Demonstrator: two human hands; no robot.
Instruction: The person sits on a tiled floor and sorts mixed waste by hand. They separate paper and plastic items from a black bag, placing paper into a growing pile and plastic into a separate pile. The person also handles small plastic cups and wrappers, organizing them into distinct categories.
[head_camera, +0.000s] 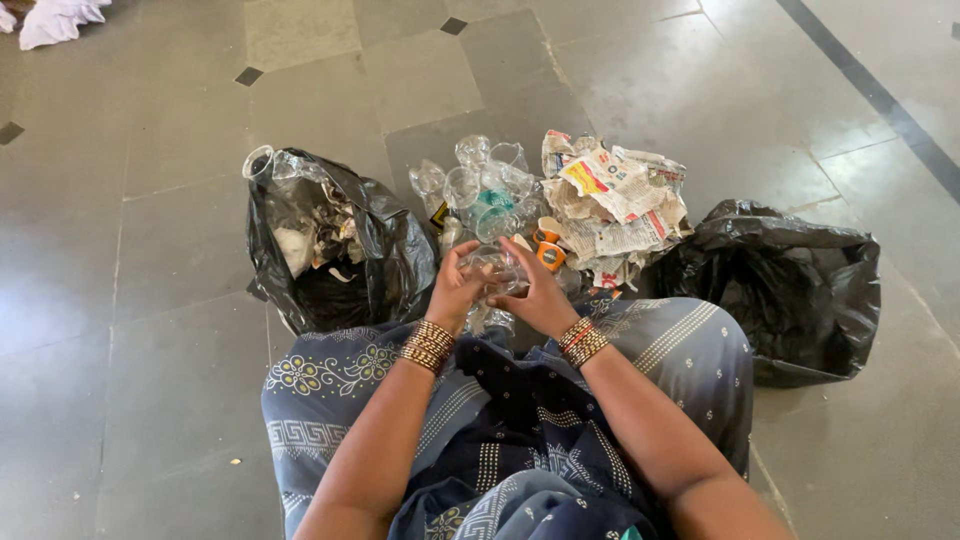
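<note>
Both hands meet over my lap on one crumpled clear plastic bottle (495, 268). My left hand (456, 288) grips its left side and my right hand (540, 292) grips its right side, fingers curled round it. Gold bangles sit on both wrists. Just beyond the hands lies a pile of clear plastic bottles (478, 190) and crumpled newspaper (612, 200), with small orange caps (549, 253) among them. The bottle's lower part is hidden by my fingers.
An open black rubbish bag (375, 250) holding paper and plastic scraps stands at the left. A second black bag (790, 290), mostly closed, lies at the right. Grey tiled floor (150, 300) surrounds me. White cloth (55, 18) lies at the far top left.
</note>
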